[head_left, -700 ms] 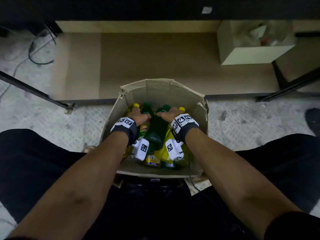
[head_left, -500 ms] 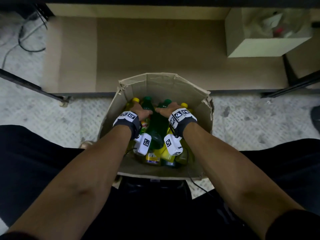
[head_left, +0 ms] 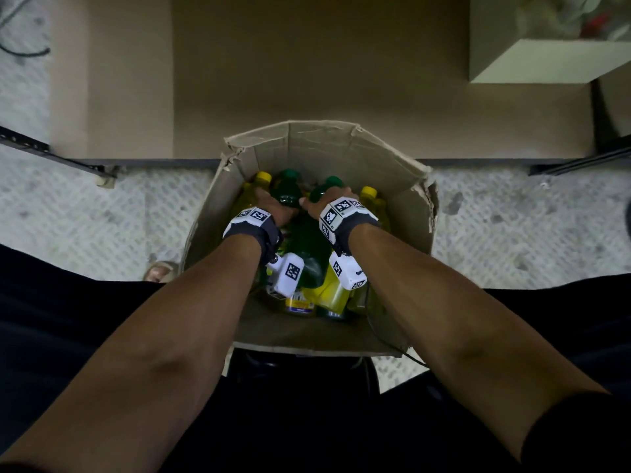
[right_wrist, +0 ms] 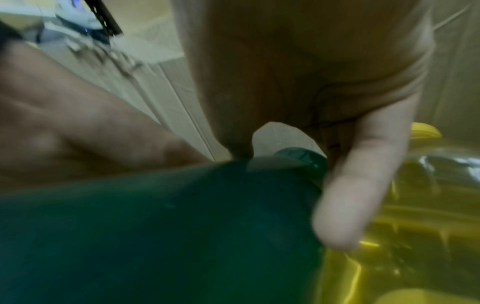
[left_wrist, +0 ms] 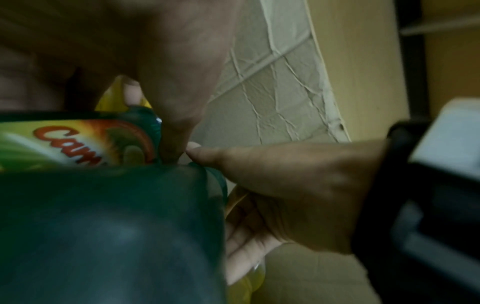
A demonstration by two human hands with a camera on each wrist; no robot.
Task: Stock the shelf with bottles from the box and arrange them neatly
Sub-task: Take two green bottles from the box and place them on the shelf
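Observation:
An open cardboard box (head_left: 324, 141) stands on the floor between my knees and holds several green and yellow bottles. My left hand (head_left: 273, 208) grips the neck of a green-capped bottle (head_left: 286, 186) with a red-lettered label (left_wrist: 91, 139). My right hand (head_left: 327, 203) grips the neck of a darker green bottle (head_left: 307, 240) beside it, and its fingers (right_wrist: 363, 185) curl round the top (right_wrist: 298, 158). Both thumbs nearly touch. Yellow-capped bottles (head_left: 370, 192) lie at either side of the box. The bare tan shelf board (head_left: 307, 80) lies just behind the box.
A pale box (head_left: 532, 63) with loose items sits on the shelf at the right. Black frame bars (head_left: 51, 151) run along the left and right. A cable (head_left: 20, 52) lies on the floor at the far left. My dark trouser legs flank the box.
The head view has tilted down and closer to the box. Both hands stay on the necks of the two green bottles and have drawn slightly closer together.

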